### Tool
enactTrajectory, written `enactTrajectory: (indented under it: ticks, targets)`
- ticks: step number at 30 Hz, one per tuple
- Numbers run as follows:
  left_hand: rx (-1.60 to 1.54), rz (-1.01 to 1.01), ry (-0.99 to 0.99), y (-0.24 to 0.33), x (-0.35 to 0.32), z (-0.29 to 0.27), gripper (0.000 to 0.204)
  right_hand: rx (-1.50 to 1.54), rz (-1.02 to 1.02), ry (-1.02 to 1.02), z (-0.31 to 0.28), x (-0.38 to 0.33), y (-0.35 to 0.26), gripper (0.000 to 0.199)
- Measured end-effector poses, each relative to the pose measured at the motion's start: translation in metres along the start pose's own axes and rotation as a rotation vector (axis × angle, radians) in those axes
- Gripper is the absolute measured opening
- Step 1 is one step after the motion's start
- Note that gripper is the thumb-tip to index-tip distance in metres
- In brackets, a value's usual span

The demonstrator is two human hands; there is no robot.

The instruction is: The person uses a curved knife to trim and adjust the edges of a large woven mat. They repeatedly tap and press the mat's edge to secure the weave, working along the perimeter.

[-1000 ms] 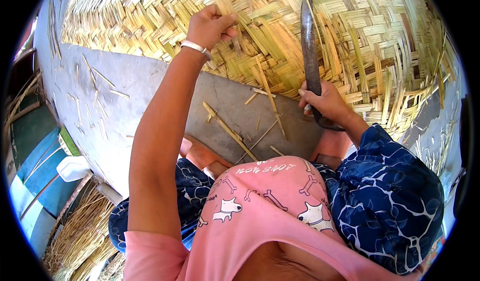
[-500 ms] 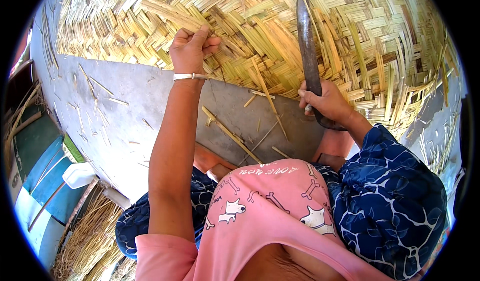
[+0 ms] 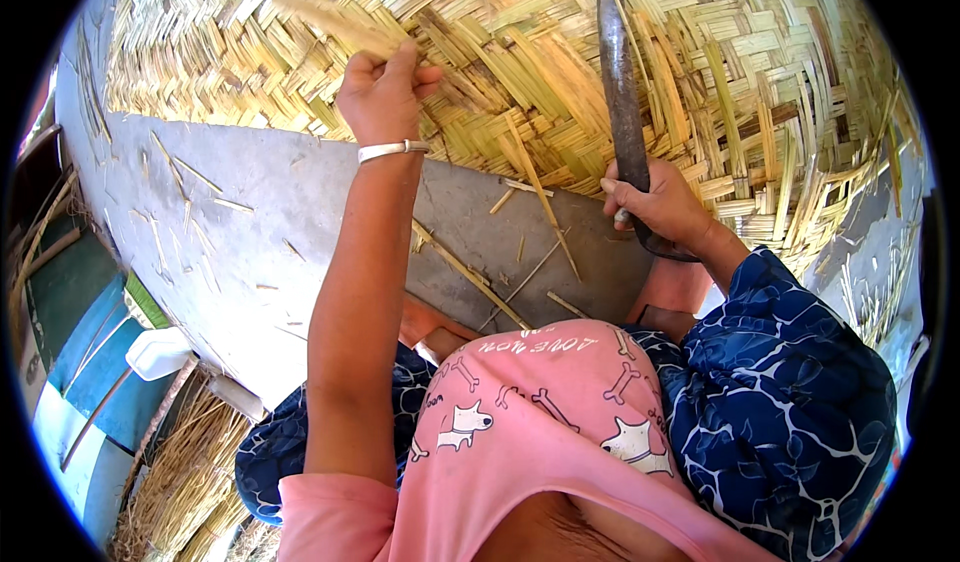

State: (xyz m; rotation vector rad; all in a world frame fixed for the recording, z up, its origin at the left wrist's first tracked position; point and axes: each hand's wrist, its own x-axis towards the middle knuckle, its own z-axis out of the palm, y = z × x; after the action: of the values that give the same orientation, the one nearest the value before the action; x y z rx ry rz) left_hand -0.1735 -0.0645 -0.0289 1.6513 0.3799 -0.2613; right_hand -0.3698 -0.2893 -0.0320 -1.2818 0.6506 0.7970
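Note:
My left hand (image 3: pixel 385 92) pinches a flat, pale bamboo-like strip (image 3: pixel 335 22) over the woven mat (image 3: pixel 560 82). The strip is smeared by motion and points away to the upper left. On the right, my right hand (image 3: pixel 662 200) is wrapped round the lower part of a long, dark-bladed knife (image 3: pixel 620 82). Its blade points away from me, above the mat. The mat is a herringbone weave of yellow and greenish strips, with loose ends sticking out along its near edge.
Loose split pieces (image 3: pixel 470 270) lie on the grey concrete floor (image 3: pixel 270 187) between me and the mat. At the lower left are a bundle of dry stalks (image 3: pixel 180 482), a white plastic container (image 3: pixel 158 352) and a green-bristled brush (image 3: pixel 147 302).
The strip in my left hand has gone from sharp to motion-blurred. My left wrist has shifted slightly right. My right hand and the knife have hardly moved.

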Motion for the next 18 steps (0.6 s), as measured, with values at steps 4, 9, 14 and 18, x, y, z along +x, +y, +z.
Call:
enactTrajectory:
  ticks: [4, 9, 14, 18]
  targets:
    - [-0.103, -0.063, 0.180, -0.009, -0.005, -0.006, 0.013, 0.009, -0.006, -0.003, 0.000, 0.000, 0.000, 0.018]
    - [-0.031, 0.032, 0.239, -0.013, -0.020, -0.007, 0.014, -0.001, -0.027, -0.013, 0.000, 0.000, 0.000, 0.018]
    - [0.008, 0.045, 0.178, -0.010, -0.027, -0.010, 0.014, -0.003, -0.029, -0.009, 0.000, 0.001, 0.002, 0.018]
    - [-0.049, -0.026, -0.026, -0.007, -0.013, -0.022, 0.013, 0.012, -0.041, -0.004, 0.000, 0.001, 0.003, 0.018]
